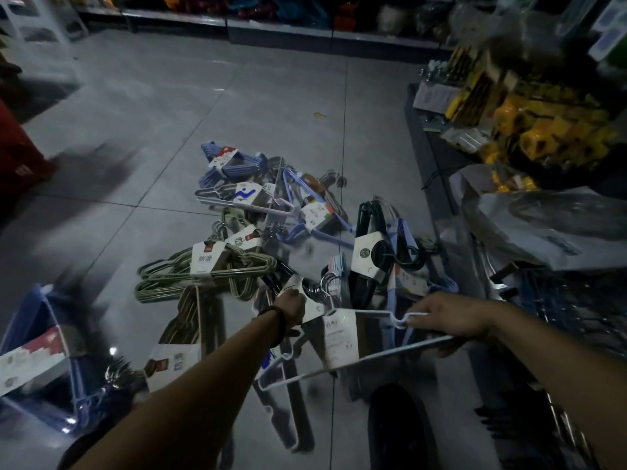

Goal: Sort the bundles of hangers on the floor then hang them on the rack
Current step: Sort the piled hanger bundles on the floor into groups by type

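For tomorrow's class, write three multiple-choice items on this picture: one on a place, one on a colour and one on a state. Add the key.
1. Where do the green hangers lie?
A on the floor tiles
B on a shelf
C in a crate

2. What colour is the right-hand bundle?
A red
B white
C yellow

3. What is the left hand doing?
A lying flat on the floor
B hanging idle
C gripping a labelled bundle in the pile

Key:
1 A: the green hangers rest directly on the grey tiles.
2 B: the right hand grips white wire hangers.
3 C: the left hand's fingers curl onto that bundle's card.
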